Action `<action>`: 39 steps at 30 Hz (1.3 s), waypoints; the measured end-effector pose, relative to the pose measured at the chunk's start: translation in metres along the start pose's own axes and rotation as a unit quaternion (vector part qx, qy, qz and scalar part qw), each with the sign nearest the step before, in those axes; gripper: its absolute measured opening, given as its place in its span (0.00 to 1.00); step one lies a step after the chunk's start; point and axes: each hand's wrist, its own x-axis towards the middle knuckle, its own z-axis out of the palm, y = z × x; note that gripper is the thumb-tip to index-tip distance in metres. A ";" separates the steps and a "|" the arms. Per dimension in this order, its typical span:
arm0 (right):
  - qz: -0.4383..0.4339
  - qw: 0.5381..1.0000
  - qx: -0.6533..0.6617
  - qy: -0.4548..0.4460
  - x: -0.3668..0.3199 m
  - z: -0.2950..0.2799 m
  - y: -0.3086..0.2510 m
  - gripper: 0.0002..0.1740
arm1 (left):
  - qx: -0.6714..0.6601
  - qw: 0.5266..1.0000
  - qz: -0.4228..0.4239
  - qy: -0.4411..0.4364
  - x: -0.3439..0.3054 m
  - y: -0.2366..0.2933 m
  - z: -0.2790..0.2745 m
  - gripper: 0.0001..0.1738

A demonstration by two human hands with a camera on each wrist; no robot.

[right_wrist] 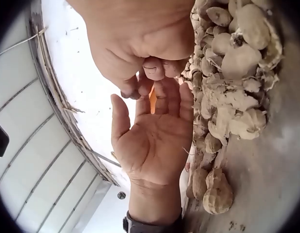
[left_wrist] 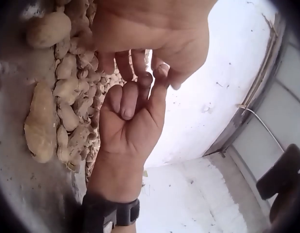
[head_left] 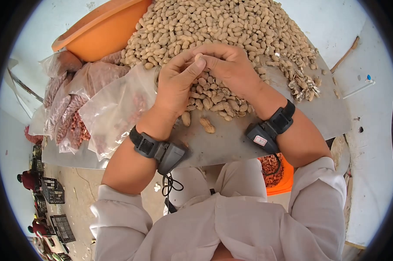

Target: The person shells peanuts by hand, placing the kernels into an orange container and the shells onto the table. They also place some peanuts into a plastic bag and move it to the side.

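Note:
Above the peanuts, the left hand point(head_left: 177, 82) and right hand point(head_left: 233, 71) meet at the fingertips. In the right wrist view the left hand point(right_wrist: 152, 141) lies palm up, fingers extended, thumb apart. The right hand point(left_wrist: 128, 124) has several fingers curled toward its palm in the left wrist view, its foremost fingertips touching the left hand's fingers. Whether a small thing lies between those tips is hidden. Below the hands sits a small group of peanuts point(head_left: 211, 93), with a peanut point(head_left: 207, 125) apart near the table edge.
A large peanut heap point(head_left: 222, 26) covers the back of the grey table point(head_left: 231, 148). Orange basin point(head_left: 103, 35) and bags of reddish kernels point(head_left: 68, 104) stand left; empty shells point(head_left: 304, 85) lie right. An orange container point(head_left: 285, 178) is below the table edge.

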 end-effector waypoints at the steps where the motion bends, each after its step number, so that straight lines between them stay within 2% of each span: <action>1: 0.017 1.000 0.007 0.015 0.000 0.000 -0.001 0.13 | 0.005 1.000 0.010 0.016 0.000 0.001 0.001 0.22; 3: 0.052 0.997 0.022 0.044 -0.002 0.000 -0.003 0.14 | 0.010 0.999 0.017 0.030 0.001 0.000 0.000 0.22; 6: -0.049 0.985 -0.156 0.050 -0.002 0.000 0.002 0.13 | 0.031 0.999 0.018 0.041 0.001 -0.001 0.002 0.23; 10: -0.053 0.982 -0.174 0.044 -0.003 0.003 0.005 0.10 | 0.098 0.995 -0.012 0.023 0.001 -0.003 0.001 0.24; 15: -0.069 0.959 -0.272 0.024 -0.003 0.001 -0.006 0.10 | 0.101 0.995 -0.014 0.015 0.001 -0.005 -0.001 0.21; 18: -0.072 0.957 -0.278 0.032 -0.004 0.003 -0.007 0.10 | 0.102 0.995 -0.007 0.018 -0.002 -0.003 0.000 0.20; 22: -0.063 0.969 -0.236 0.035 -0.004 0.004 -0.005 0.09 | 0.073 0.997 -0.014 0.026 -0.002 -0.002 0.000 0.19; 25: -0.072 0.967 -0.242 0.029 -0.003 0.001 -0.003 0.09 | 0.028 0.997 -0.014 0.073 -0.001 -0.001 0.006 0.16; 27: -0.097 0.954 -0.281 0.032 -0.002 -0.002 -0.003 0.10 | -0.016 0.997 -0.042 0.055 0.002 -0.004 -0.003 0.13; 30: -0.054 0.963 -0.262 -0.009 -0.004 -0.001 -0.006 0.11 | -0.050 0.996 -0.066 0.045 0.005 -0.005 -0.009 0.12; 36: -0.042 0.983 -0.177 0.028 -0.005 0.004 -0.006 0.11 | -0.081 0.995 -0.043 0.033 0.004 -0.005 -0.006 0.10; 39: 0.019 0.998 -0.029 0.045 -0.006 0.008 -0.004 0.11 | -0.080 0.996 -0.027 0.043 0.003 -0.006 -0.004 0.10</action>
